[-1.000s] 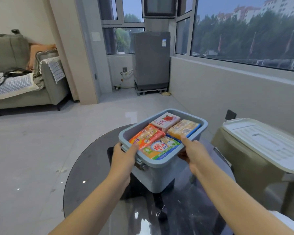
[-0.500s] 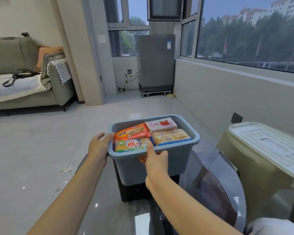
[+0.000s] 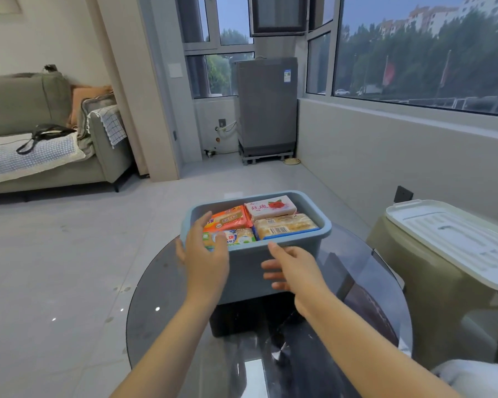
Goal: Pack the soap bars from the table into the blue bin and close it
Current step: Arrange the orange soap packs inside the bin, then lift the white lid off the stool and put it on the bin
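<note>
Inside, four soap bars [image 3: 273, 218] fill the lidless blue bin [image 3: 305, 248]; both hands spread, gripping nothing.

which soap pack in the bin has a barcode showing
The yellowish soap pack at the near right of the blue bin; a barcode faces up near its front edge. The other three show none.

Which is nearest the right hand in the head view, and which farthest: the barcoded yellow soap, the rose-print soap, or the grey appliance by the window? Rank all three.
From the right hand:
1. Barcoded yellow soap, near right corner of the blue bin.
2. Rose-print soap, far right corner.
3. Grey appliance, across the floor.
</note>
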Motion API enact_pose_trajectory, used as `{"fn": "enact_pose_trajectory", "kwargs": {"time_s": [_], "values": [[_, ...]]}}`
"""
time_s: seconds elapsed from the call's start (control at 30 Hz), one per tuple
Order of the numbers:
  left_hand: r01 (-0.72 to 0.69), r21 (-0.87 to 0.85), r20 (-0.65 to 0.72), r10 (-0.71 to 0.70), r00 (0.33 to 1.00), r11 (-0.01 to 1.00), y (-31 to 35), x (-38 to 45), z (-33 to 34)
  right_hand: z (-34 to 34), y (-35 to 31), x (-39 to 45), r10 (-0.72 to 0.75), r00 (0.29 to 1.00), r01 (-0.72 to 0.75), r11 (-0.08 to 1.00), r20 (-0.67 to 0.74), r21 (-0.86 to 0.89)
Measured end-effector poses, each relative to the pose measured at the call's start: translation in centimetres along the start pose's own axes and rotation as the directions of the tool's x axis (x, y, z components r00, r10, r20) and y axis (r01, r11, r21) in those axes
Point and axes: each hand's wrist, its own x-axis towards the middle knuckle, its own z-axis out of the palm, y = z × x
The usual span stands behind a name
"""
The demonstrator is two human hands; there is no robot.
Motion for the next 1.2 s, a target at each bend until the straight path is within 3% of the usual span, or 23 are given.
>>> {"fn": "enact_pose_trajectory", "kwargs": {"time_s": [0.2,0.43,0.63,0.77,0.87,0.93,1.2], "values": [[-0.156,-0.170,0.139,0.180,0.974,0.973,3.9,-3.3,3.9,-6.3,-0.2,0.4,-0.180,0.980,0.171,0.979,-0.083,-0.111],[0.001,-0.380,0.422,0.172,0.890,0.925,7.6,-6.5,11.6,-15.3,-1.2,1.9,-0.386,0.899,0.338,0.913,-0.209,-0.229],[0.149,-0.349,0.600,0.098,0.794,0.925,8.3,-8.8,18.9,-22.6,-0.5,3.4,-0.480,0.834,0.321,0.824,-0.274,-0.467],[0.227,-0.288,0.665,0.024,0.747,0.930,8.4,-10.0,22.2,-26.0,1.0,4.5,-0.533,0.764,0.203,0.733,-0.363,-0.650],[0.261,-0.247,0.693,-0.019,0.721,0.933,8.2,-10.6,24.0,-28.4,2.3,5.6,-0.544,0.741,-0.053,0.538,-0.395,-0.841],[0.272,-0.227,0.698,-0.039,0.715,0.935,8.0,-10.9,24.9,-29.7,2.8,6.2,-0.510,0.754,-0.163,0.464,-0.413,-0.871],[0.303,-0.170,0.711,-0.096,0.697,0.938,7.2,-11.9,26.1,-31.1,3.2,6.9,-0.428,0.756,-0.290,0.461,-0.496,-0.839]]}}
